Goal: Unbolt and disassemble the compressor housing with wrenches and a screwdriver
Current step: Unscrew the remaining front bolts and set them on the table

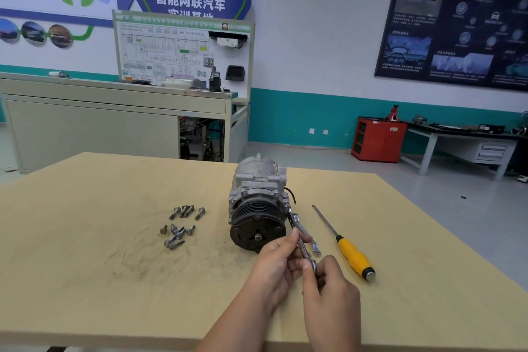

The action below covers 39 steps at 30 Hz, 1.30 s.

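Compressor [257, 203] unsplit, bolts [180, 226] already out at its left, screwdriver [353, 254] idle at its right; my left grip [274, 263] and right grip [328, 286] both pinch the wrench [301, 244] reaching its right flank.

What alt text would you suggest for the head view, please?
A left hand and a right hand grip a slim silver steel wrench set against the right side of a grey metal compressor with a black pulley, on a pale wooden table. Loose steel bolts lie to its left, a yellow-handled screwdriver to its right.
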Available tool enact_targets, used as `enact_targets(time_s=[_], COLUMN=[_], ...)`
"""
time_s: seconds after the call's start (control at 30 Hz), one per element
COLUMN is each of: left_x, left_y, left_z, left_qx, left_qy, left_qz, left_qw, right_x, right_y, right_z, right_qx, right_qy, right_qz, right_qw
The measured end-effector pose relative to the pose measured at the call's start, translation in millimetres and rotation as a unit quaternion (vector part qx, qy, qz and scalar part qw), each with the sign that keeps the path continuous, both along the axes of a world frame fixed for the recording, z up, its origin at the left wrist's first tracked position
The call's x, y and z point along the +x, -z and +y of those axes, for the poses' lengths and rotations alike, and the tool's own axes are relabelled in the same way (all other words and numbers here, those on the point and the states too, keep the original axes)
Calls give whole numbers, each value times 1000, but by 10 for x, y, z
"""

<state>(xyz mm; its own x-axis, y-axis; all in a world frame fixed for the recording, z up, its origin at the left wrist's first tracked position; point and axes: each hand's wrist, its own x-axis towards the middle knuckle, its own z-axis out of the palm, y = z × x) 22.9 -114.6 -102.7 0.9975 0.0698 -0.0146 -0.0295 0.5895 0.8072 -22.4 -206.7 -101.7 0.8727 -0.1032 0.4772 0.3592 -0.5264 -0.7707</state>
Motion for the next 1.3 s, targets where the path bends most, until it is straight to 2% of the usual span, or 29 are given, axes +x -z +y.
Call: enact_targets(time_s=[0.2,0.27,0.37,0.47,0.53,0.63,0.83,1.0,1.3], left_x=[-6,-1,5,17,25,26,3,-36,-63], left_y=[-4,-16,-36,-75,-89,-72,-69,-91,-53], left_z=[3,-2,9,64,92,97,110,113,127], left_qx=[-10,-9,11,51,73,68,70,71,53], left_qy=[-9,-10,-10,-13,-11,-7,12,32,24], left_qz=[4,4,15,20,16,8,-15,-31,-10], left_qw=[1000,1000,1000,998,997,998,997,996,998], right_x=[-3,-8,-44,-42,1,37,-7,-34,-77], right_y=[-62,-99,-185,-251,-233,-158,-118,-153,-186], right_z=[18,6,-36,-72,-103,-96,-45,-34,8], right_qx=[-23,-59,-150,-186,-175,-140,-28,32,76], right_qy=[1,-11,-13,-5,-18,-51,-75,-94,-120], right_qz=[-1,-9,-85,-130,-109,7,157,150,192], right_qw=[1000,998,985,974,978,989,984,984,971])
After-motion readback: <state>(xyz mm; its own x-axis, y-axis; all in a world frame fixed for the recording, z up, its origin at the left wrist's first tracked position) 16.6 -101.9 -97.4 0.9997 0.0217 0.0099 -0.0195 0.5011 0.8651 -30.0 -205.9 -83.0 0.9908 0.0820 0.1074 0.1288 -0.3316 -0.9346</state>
